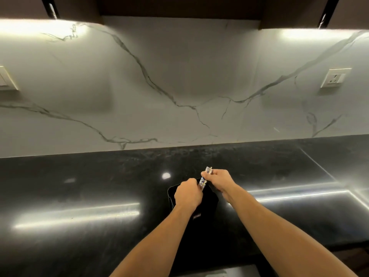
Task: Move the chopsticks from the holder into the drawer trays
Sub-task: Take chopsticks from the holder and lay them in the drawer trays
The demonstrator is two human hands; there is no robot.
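A black holder [207,212] stands on the dark countertop [79,186], near its front edge. A small bunch of chopsticks [204,181] with blue-and-white patterned tops sticks up out of it. My right hand [218,179] grips the bunch near its upper end. My left hand [188,193] has its fingers curled round the chopsticks lower down, right at the holder's mouth. Their lower parts are hidden inside the holder and behind my hands. No drawer tray is clearly in view.
A white marble backsplash [179,86] rises behind the counter. It carries a wall socket [335,77] at the right and a switch plate [6,78] at the far left. Dark cabinets [179,7] hang overhead. A pale surface [219,271] shows below the counter's front edge.
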